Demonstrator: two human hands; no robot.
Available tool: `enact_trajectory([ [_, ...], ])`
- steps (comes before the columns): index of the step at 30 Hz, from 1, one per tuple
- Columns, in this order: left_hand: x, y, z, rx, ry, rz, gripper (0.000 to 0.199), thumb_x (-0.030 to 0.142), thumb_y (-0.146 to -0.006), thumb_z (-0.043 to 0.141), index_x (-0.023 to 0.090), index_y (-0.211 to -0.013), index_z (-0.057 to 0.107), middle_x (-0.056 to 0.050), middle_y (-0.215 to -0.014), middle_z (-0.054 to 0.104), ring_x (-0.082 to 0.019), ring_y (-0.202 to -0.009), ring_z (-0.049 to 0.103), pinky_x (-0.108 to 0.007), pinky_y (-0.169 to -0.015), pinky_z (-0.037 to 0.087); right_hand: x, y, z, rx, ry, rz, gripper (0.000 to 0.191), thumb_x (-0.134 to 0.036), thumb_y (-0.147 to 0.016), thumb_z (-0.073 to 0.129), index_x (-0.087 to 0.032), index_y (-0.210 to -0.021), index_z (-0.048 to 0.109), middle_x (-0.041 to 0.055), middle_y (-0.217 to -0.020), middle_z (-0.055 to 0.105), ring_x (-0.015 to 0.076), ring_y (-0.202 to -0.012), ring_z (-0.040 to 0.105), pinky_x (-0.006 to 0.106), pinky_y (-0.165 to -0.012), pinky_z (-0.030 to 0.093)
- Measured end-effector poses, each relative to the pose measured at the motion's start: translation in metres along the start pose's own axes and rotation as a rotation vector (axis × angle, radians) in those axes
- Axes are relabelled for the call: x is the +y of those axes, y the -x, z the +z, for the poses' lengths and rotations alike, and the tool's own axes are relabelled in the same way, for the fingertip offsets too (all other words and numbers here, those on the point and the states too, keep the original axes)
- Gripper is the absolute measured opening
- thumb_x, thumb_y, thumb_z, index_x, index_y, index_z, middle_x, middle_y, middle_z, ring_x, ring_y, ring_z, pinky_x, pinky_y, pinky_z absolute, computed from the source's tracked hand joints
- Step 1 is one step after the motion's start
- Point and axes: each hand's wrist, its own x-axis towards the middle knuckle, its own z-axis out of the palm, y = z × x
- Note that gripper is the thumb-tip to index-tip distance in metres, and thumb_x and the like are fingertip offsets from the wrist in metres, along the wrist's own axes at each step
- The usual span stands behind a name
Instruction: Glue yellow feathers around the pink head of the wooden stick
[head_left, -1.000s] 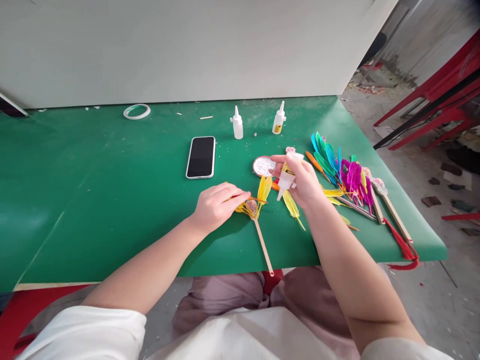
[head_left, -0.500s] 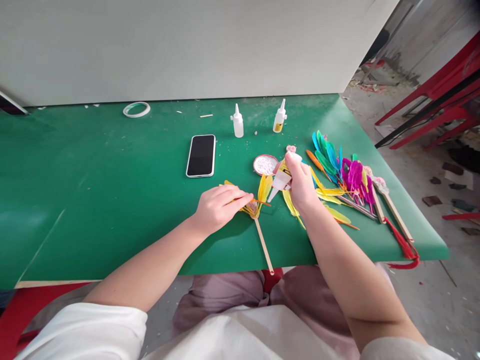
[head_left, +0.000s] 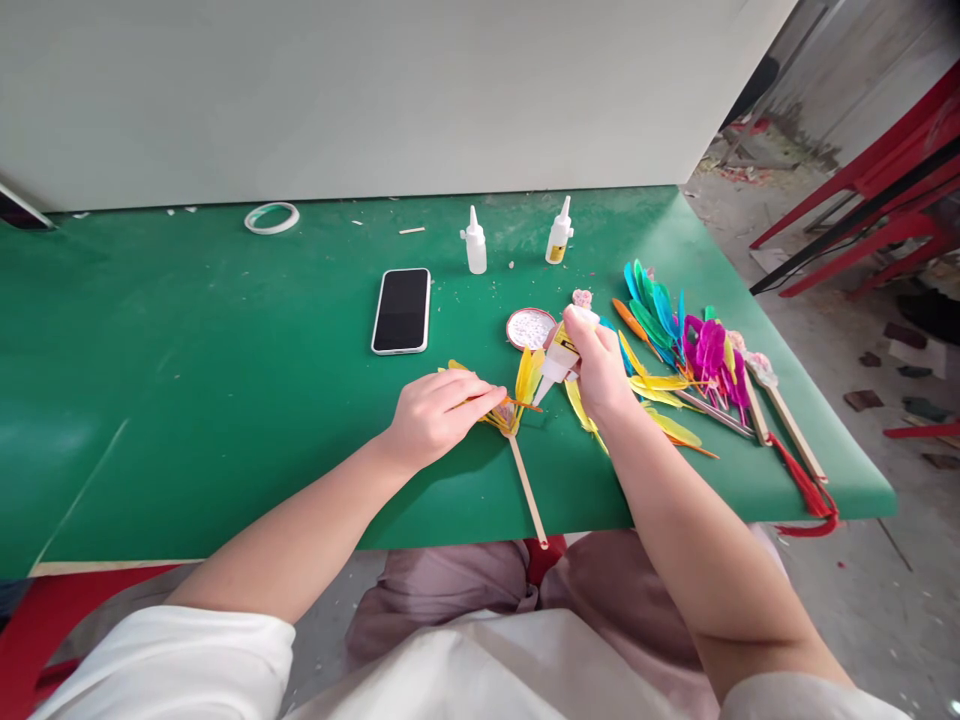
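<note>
My left hand (head_left: 450,415) pinches an orange feather (head_left: 525,405) by one end, holding it across a small feather fan. Yellow feathers (head_left: 529,375) stand out from the fan's head, and its wooden stick handle (head_left: 529,492) points toward the table's front edge. In my right hand (head_left: 600,365) is a white glue bottle (head_left: 559,358) with a yellow label, tilted nozzle down. The nozzle tip is at the feather's free end; whether they touch I cannot tell. Part of the fan's head is hidden under my left fingers.
Loose yellow feathers (head_left: 664,383), tweezers (head_left: 712,412) and purple feathers (head_left: 705,350) lie to the right. Behind are a round dish (head_left: 531,328), two glue bottles, one unlabelled (head_left: 475,245), a phone (head_left: 402,311) and a tape roll (head_left: 271,218). A red tassel (head_left: 806,485) lies near the right edge.
My right hand has shifted slightly left with the glue bottle, bringing its nozzle closer to the orange feather's end. My left hand and the fan have stayed in place.
</note>
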Motion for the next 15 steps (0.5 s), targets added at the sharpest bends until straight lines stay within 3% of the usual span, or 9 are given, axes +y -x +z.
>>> enact_trajectory([
  [15, -0.0001, -0.0002, 0.0003, 0.011, -0.005, -0.015, 0.016, 0.012, -0.076, 0.063, 0.018, -0.090, 0.064, -0.001, -0.079, 0.067, -0.011, -0.075, 0.061, -0.022, -0.066, 0.051, -0.0030, 0.0004, -0.0013, 0.011, -0.005, 0.009, 0.041, -0.059, -0.073, 0.051, -0.020, -0.059, 0.051, -0.0026, -0.051, 0.044, 0.0076, -0.043, 0.038, 0.021, -0.037, 0.027],
])
